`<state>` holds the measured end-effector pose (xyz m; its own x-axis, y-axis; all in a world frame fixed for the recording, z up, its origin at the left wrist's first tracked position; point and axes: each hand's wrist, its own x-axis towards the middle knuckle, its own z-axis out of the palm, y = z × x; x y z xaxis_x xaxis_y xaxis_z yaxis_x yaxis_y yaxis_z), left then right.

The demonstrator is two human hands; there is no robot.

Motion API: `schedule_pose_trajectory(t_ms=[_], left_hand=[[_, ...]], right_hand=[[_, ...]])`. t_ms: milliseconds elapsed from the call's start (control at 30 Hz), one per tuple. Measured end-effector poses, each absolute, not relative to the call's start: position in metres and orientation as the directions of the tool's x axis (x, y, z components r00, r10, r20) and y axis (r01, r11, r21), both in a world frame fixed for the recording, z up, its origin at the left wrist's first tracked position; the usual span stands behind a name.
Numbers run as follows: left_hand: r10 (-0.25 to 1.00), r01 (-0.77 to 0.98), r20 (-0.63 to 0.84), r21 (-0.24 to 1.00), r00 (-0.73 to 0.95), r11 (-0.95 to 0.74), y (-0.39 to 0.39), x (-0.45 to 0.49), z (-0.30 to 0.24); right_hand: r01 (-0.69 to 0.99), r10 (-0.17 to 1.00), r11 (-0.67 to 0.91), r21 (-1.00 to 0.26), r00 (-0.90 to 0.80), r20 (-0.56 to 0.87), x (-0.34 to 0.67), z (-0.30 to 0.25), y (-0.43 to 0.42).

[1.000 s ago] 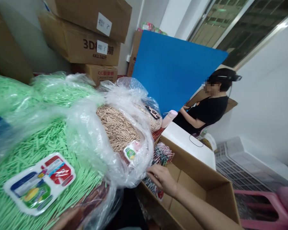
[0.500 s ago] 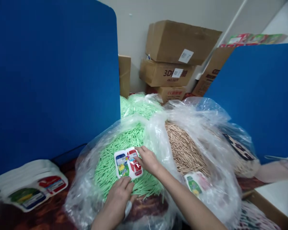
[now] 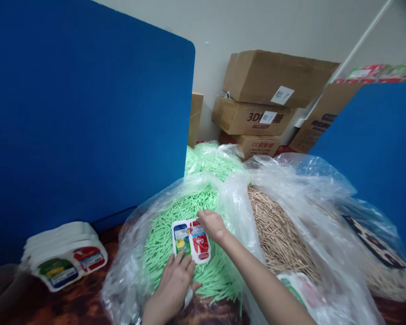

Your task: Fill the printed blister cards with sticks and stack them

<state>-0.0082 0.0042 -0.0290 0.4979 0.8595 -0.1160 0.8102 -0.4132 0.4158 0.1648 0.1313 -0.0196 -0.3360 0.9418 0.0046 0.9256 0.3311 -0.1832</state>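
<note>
A white tray-like pack (image 3: 200, 246) printed with a red cola bottle and a green-and-blue lemon drink lies on loose light-green sticks (image 3: 162, 234) in an open clear plastic bag (image 3: 122, 271). My right hand (image 3: 212, 225) grips its upper right corner with curled fingers; the thumb is hidden. At the lower left edge, my left hand (image 3: 174, 280) has its fingers stretched out, tips touching the pack. Something small and white (image 3: 188, 298) shows beside the left thumb, too covered to name.
Similar packs (image 3: 62, 246) are stacked at the left. Brown sticks (image 3: 280, 230) fill a second bag at the right, with another pack (image 3: 299, 289) on it. Cardboard boxes (image 3: 267, 76) stand piled behind. Blue panels (image 3: 88, 113) flank both sides.
The view has shifted, so the scene sits lower and farther right. My right fingers have drawn back toward the pack's upper right corner, uncovering more of the cola print. My left fingers have spread slightly.
</note>
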Motion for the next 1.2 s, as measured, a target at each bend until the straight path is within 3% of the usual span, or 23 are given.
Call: schedule_pose_trajectory(t_ms=[467,567,633,733,833,1000,1200], left_hand=[[0.867,0.787,-0.057,0.452,0.494,-0.419,0.003,-0.010,-0.027],[0.877,0.747,0.030,0.510,0.480,-0.426,0.004,-0.012,-0.033],[0.925,0.720,0.166,0.587,0.342,-0.371,0.007,-0.012,-0.038],[0.967,0.647,0.254,0.741,-0.023,-0.179,0.015,-0.013,-0.039],[0.978,0.512,0.145,0.858,-0.149,-0.050,0.024,-0.013,-0.031],[0.995,0.330,0.035,0.944,-0.091,-0.003,0.026,-0.007,-0.022],[0.999,-0.020,-0.002,1.000,0.052,0.003,0.020,0.003,-0.024]], right_hand=[[0.911,0.926,0.377,-0.168,-0.376,0.039,0.160,-0.018,0.129],[0.911,0.934,0.357,-0.205,-0.343,0.100,0.163,-0.006,0.120],[0.883,0.933,0.359,-0.302,-0.329,0.148,0.165,0.004,0.111],[0.652,0.940,0.331,-0.683,-0.292,0.177,0.165,0.017,0.092],[0.288,0.956,0.218,-0.932,-0.253,0.145,0.158,0.023,0.073],[-0.157,0.979,-0.057,-0.986,-0.202,-0.024,0.135,0.020,0.046],[-0.392,0.962,-0.196,-0.899,-0.254,-0.100,0.122,0.021,0.035]])
